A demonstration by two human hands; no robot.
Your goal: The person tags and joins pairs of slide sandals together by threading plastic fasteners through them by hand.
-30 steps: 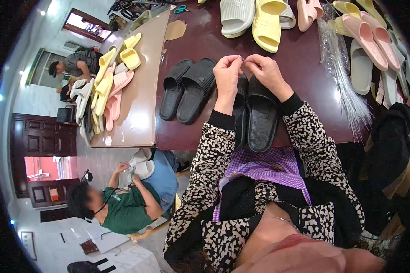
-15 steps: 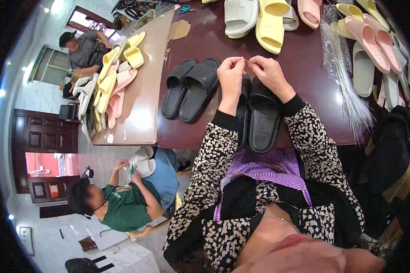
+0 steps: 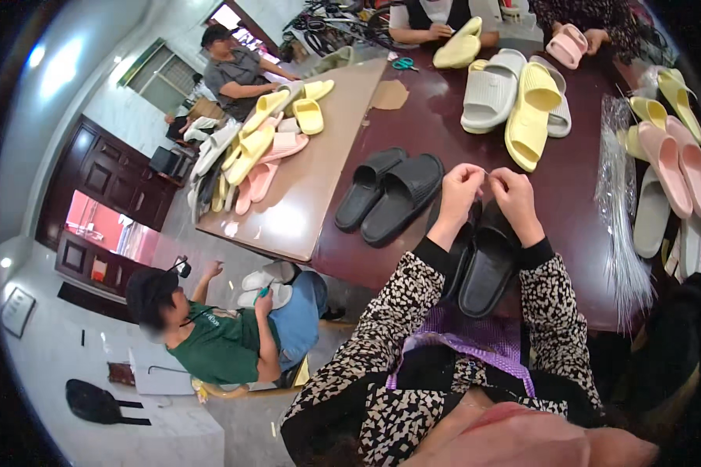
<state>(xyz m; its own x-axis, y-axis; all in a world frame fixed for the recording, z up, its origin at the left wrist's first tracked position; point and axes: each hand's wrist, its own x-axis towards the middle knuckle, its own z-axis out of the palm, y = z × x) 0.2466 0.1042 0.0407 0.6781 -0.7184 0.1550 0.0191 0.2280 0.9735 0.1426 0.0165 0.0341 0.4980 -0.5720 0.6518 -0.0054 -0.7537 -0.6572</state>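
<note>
My left hand (image 3: 460,191) and my right hand (image 3: 516,204) are closed in pinches, fingertips almost meeting. Between them shows a thin strand, too fine to make out fully. Below them, near the table edge, lies a pair of black slide sandals, the right one (image 3: 488,272) in plainer sight than the left one (image 3: 456,268), which my left wrist partly covers. Just left of my hands rests a second black pair, one slide (image 3: 403,198) beside the other (image 3: 368,191), toes pointing away from me.
Grey slides (image 3: 492,89) and a yellow slide (image 3: 531,117) lie ahead. On the right are a bundle of clear thin strands (image 3: 627,257) and pink slides (image 3: 666,167). More slides pile on the left table (image 3: 319,179). Co-workers sit around, one in a green shirt (image 3: 218,346).
The view has tilted, bringing more of the table's far side and co-workers' hands into sight. My hands stay pinched above the black pair. The green-shirted co-worker's far hand has moved off the white slides.
</note>
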